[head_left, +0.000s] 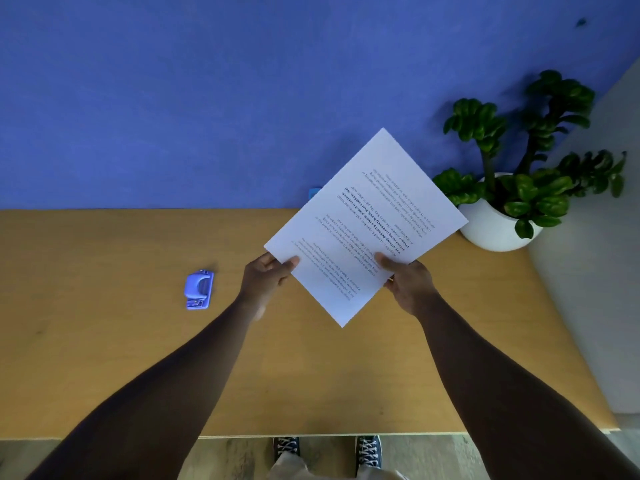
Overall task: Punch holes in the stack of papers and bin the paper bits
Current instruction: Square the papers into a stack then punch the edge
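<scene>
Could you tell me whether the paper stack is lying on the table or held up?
Held up: left hand and right hand pinch the paper stack.

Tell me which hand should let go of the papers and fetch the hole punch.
Left, probably. The hole punch sits on the table on the left hand's side, apart from it. The right hand would have to cross over the stack of papers, which both hands grip.

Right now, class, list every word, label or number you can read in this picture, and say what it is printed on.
Top sheet of the stack of papers, bold lines, upside down: partly legible, "way of living... slower pace".
Its smaller print: too blurred to read.
Hole punch: no readable label.
</scene>
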Motion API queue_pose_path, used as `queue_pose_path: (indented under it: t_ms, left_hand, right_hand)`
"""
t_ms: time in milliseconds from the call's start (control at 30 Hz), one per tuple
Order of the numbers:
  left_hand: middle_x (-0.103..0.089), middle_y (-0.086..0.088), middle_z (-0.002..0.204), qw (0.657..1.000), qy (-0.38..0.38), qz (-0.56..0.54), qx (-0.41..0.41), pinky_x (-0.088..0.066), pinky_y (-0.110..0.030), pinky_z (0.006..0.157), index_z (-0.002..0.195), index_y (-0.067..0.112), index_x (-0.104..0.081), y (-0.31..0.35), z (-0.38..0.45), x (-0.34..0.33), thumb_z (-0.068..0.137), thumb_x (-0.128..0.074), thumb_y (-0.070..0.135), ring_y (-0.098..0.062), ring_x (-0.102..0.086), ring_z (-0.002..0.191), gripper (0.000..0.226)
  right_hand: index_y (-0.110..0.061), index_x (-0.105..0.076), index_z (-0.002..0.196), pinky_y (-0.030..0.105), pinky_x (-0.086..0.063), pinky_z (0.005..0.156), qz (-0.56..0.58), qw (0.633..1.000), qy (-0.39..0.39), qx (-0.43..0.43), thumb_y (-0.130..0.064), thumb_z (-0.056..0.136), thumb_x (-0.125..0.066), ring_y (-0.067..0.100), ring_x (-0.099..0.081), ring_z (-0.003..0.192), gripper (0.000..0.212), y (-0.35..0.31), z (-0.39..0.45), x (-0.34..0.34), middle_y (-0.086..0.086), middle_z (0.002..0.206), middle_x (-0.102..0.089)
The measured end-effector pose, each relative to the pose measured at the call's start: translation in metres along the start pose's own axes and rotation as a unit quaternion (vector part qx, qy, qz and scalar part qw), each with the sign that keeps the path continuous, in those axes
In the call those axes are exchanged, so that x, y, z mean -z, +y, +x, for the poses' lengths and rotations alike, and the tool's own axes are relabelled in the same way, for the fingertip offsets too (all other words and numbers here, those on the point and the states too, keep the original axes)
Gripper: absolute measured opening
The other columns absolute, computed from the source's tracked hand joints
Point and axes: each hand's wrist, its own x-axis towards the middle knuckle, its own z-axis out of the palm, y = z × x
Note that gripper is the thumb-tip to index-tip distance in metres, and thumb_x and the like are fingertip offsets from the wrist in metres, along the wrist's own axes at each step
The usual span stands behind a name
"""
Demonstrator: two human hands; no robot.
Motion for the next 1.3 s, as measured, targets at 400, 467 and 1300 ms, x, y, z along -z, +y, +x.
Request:
queue_pose_path:
  t_ms: [400,467,1300]
  left_hand:
    - [-0.078,0.0,0.103,0.999,-0.045,0.009,0.0,-0.056,-0.023,0.066,0.102,0.017,-0.073,0.005,0.0,-0.011,0.086,-0.078,0.018,-0.013,-0.075,0.09,0.016]
    - [-0.079,0.005,0.099,0.999,-0.032,0.036,-0.019,-0.054,-0.017,0.063,0.1,0.019,-0.073,0.005,0.002,-0.006,0.086,-0.077,0.018,-0.008,-0.074,0.088,0.015]
    - [-0.075,0.017,0.074,0.979,0.044,0.185,-0.068,-0.047,-0.023,0.052,0.075,0.05,-0.075,-0.011,-0.002,0.007,0.075,-0.08,0.039,-0.003,-0.065,0.062,0.012]
  right_hand:
    - [-0.019,-0.063,0.122,0.045,-0.055,0.089,-0.007,1.0,-0.007,-0.028,-0.006,0.071,-0.083,0.026,-0.066,0.112,0.055,0.009,0.0,-0.006,0.002,0.118,-0.072]
    - [-0.019,-0.063,0.119,0.043,-0.057,0.084,-0.013,0.999,0.025,-0.023,-0.004,0.071,-0.083,0.024,-0.067,0.109,0.054,0.01,-0.001,0.0,0.001,0.115,-0.072]
    - [-0.023,-0.068,0.085,0.019,-0.047,0.053,-0.272,0.947,0.171,0.014,-0.005,0.074,-0.078,0.006,-0.065,0.074,0.024,0.023,-0.007,0.014,-0.011,0.083,-0.07]
